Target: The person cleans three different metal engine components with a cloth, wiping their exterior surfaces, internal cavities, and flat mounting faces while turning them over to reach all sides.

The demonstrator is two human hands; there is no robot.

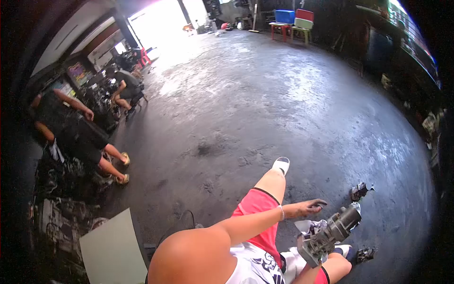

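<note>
My left hand (309, 208), its fingers darkened with grime, reaches over the floor just left of a grey metal machine part (328, 234). Its fingers are apart, and nothing shows in them. The part is raised and tilted, with a dark cylindrical end at the upper right. My right forearm (307, 275) leads up to its lower end. My right hand holds it there, though the part hides the fingers. A crumpled whitish cloth (308, 226) lies beside the part. Two small dark, greasy pieces are on the floor, one (359, 191) beyond the part and another (366, 254) to its right.
A pale panel (113, 248) stands at lower left beside piled machinery (64, 227). One person (75, 128) stands at left; another (128, 90) sits farther back. Blue (284, 16) and red-and-green (304, 19) boxes rest on stools at the back. Dark shelving lines the right side.
</note>
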